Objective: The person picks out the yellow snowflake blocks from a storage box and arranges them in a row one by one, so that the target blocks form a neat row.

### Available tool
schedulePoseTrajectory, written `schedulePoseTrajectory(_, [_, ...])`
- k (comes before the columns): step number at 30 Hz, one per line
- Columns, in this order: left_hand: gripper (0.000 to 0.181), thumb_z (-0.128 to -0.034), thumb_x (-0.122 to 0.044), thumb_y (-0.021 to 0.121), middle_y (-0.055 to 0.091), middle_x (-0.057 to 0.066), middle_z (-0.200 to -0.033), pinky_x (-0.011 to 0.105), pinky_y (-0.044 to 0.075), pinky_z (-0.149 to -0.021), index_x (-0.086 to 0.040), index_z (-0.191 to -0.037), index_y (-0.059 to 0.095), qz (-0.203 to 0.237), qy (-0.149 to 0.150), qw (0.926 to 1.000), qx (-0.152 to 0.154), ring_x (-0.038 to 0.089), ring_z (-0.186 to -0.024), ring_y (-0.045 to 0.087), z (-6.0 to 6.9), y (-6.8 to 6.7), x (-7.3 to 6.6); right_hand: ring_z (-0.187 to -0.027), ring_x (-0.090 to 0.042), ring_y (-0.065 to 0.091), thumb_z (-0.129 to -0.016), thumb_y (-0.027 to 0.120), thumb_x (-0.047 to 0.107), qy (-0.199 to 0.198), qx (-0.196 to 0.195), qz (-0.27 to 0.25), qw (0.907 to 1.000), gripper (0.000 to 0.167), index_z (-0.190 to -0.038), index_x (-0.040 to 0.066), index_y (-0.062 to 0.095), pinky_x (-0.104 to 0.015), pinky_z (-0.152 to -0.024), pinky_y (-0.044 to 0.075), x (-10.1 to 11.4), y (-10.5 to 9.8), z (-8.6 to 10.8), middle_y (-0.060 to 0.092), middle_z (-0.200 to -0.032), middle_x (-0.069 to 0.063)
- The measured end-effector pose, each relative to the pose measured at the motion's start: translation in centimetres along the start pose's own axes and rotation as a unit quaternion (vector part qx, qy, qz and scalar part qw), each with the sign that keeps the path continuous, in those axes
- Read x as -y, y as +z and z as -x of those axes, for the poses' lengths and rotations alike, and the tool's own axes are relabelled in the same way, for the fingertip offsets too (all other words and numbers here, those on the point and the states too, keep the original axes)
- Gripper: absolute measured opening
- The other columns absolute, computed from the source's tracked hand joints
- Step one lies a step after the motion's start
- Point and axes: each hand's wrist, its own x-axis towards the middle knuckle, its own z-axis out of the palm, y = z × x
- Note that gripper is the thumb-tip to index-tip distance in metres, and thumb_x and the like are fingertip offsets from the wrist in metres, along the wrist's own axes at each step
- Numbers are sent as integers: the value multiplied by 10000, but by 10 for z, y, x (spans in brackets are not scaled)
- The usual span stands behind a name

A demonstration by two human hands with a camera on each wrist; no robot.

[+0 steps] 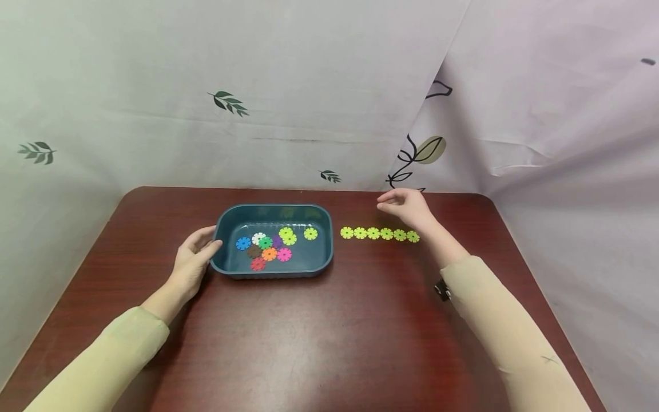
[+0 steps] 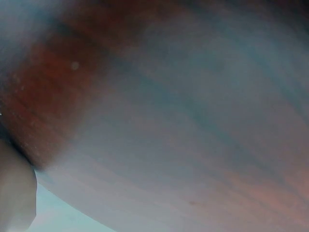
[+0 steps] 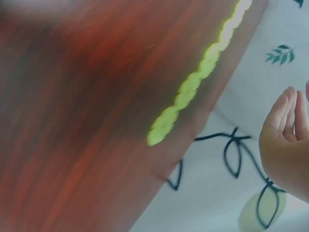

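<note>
Disc row: we find six yellow-green discs [image 1: 376,233] in a straight line on the table [image 1: 309,332], just to the right of the tray [image 1: 304,257]; whether they interlock, we cannot tell.
Row's long axis: it runs left to right, roughly along the table's far edge.
Row from right fingertips: we judge it lies below them and toward us, apart from them; how high they hover is unclear.
Lone disc in tray: one loose yellow-green disc [image 1: 312,230] lies near the right end, in line with the row, leftward of the right fingertips.
Right hand: the right hand [image 1: 409,207] is nearer the row, fingers pointing left, loosely bent, thumb slightly parted; we see nothing in its grasp.
Left hand: the left hand [image 1: 190,260] grips the tray's left end, thumb over the rim, fingers outside; the left wrist view is too blurred to add more.
Backdrop: we see leaf-printed cloth [image 1: 309,86] beyond the table.
</note>
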Motion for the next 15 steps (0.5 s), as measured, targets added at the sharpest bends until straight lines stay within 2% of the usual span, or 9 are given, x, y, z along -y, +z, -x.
schedulePoseTrajectory(4, [283, -1053, -58, 651, 683, -227, -1167, 70, 535, -888, -189, -1303, 632, 43, 38, 10000, 15, -67, -1114, 625, 0, 0, 0, -1063, -254, 747, -991, 773, 165, -110, 85, -77, 9999, 295, -1214, -27, 754, -294, -913, 557, 15, 10, -3, 772, -1209, -219])
schedulePoseTrajectory(6, [281, -1053, -55, 651, 687, -226, -1164, 72, 537, -886, -190, -1299, 636, 59, 54, 10000, 17, -66, -1107, 630, 0, 0, 1, -1090, -301, 748, -988, 774, 149, -190, 100, -109, 9997, 283, -1209, -27, 757, -309, -916, 565, 22, 15, -5, 772, -1207, -221])
schedulePoseTrajectory(9, [281, -1053, -55, 652, 690, -227, -1162, 77, 542, -879, -190, -1299, 636, 63, 62, 10000, 28, -63, -1097, 635, -1, 0, 1, -1093, -315, 746, -986, 770, 130, -267, 165, -196, 9993, 274, -1207, -32, 755, -316, -919, 572, 32, 23, -7, 771, -1207, -220])
schedulePoseTrajectory(15, [288, -1052, -55, 654, 689, -227, -1165, 81, 544, -874, -185, -1307, 631, 71, 44, 10000, 19, -58, -1089, 639, -2, 0, 1, -1029, -256, 753, -978, 776, 137, -428, 296, -352, 9980, 284, -1199, -39, 754, -297, -895, 576, 50, 39, -9, 781, -1179, -205])
